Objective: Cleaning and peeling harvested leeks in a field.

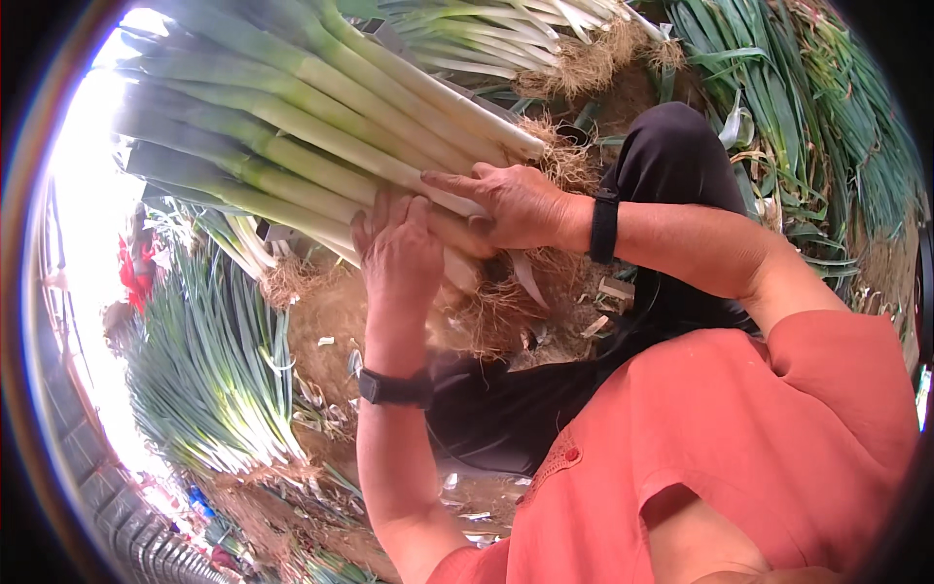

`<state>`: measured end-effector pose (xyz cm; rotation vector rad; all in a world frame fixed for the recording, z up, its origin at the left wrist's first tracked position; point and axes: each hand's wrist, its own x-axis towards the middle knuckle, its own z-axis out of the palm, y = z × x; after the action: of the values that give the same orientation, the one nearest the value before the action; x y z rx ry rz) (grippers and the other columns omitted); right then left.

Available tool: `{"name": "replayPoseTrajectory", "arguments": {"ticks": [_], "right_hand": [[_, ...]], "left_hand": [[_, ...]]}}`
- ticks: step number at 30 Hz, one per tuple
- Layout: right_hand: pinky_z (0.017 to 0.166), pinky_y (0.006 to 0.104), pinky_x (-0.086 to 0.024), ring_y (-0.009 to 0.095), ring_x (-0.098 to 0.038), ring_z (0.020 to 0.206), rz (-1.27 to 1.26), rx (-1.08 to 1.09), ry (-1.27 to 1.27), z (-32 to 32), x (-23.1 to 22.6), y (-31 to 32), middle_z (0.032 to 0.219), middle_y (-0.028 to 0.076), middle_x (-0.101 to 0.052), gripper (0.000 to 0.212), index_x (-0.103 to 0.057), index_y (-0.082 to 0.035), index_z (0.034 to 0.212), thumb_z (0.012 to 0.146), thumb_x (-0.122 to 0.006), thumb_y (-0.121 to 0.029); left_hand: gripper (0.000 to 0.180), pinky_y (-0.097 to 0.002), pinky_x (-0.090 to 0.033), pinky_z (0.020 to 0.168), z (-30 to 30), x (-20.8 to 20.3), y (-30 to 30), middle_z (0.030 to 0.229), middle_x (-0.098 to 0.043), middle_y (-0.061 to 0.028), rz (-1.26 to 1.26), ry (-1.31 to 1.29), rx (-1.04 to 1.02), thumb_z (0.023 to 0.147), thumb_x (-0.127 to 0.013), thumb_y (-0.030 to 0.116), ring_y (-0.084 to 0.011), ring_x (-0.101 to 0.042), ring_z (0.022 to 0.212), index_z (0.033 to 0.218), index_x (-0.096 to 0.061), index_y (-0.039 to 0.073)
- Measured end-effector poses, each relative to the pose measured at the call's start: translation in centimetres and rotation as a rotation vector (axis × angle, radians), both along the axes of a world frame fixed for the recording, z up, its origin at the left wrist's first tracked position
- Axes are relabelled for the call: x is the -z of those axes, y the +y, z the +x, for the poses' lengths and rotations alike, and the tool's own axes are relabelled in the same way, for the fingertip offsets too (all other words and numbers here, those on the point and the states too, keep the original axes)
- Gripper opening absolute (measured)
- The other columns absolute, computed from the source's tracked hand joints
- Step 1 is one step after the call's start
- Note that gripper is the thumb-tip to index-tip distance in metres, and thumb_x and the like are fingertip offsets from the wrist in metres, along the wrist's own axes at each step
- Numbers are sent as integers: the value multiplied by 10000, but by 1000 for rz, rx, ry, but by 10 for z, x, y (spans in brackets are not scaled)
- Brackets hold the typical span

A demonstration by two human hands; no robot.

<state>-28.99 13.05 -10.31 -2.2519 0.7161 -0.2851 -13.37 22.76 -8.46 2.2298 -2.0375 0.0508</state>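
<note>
A wide row of thick leeks (321,122) lies in front of me, green leaves to the upper left, white stems and shaggy roots (491,307) to the right. My left hand (399,248) is closed over the near stems, fingertips curled on top and thumb hidden. Just right of it, my right hand (520,206) grips a leek near its root end. Its index finger stretches along the white part, and the thumb presses from the near side. Both wrists wear dark bands.
More leeks (477,39) lie at the far side, roots rightward. Heaps of long green leaves (749,78) stand at the far right. Another leek pile (219,370) is on the left. Peelings and scraps litter the brown ground (331,321). My bent knee (671,146) rises beside the right forearm.
</note>
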Motion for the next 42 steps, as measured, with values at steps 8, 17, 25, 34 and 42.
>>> {"name": "replayPoseTrajectory", "arguments": {"ticks": [8,17,25,34,42], "right_hand": [[676,400,-499,321,-590,745,-50,-45,7,-2,-2,-2,869,148,-536,696,-361,-282,1416,773,-627,-277],[611,438,-504,359,-603,685,-223,-53,4,-2,3,6,863,198,-530,698,-317,-232,1433,813,-612,-350],[608,435,-524,372,-616,693,-205,-103,120,5,-6,8,854,203,-535,738,-307,-127,1430,770,-617,-237],[641,416,-526,337,-632,730,-138,-311,183,15,-11,-7,879,167,-590,522,-458,7,1252,812,-566,-251],[633,436,-515,358,-626,716,-186,-153,58,9,0,10,820,156,-606,408,-541,16,1071,831,-569,-312]], "left_hand": [[383,-536,-182,1078,14,-18,-4,1102,-614,-67,85,45,141,744,-681,322,-276,-448,1232,1053,-604,109],[227,-567,-169,1089,21,-2,-6,975,-620,-15,-120,60,233,724,-701,283,-227,-503,1078,885,-655,129],[121,-552,-162,1100,19,-3,-7,953,-638,39,-187,102,235,742,-673,212,-209,-514,1017,850,-653,161],[119,-553,-172,1097,20,-3,-5,966,-636,31,-175,122,230,756,-654,193,-216,-528,1013,872,-642,167],[190,-531,-239,1081,16,3,-12,1103,-611,-25,-257,197,166,832,-604,224,-233,-546,1099,1005,-636,155]]}}
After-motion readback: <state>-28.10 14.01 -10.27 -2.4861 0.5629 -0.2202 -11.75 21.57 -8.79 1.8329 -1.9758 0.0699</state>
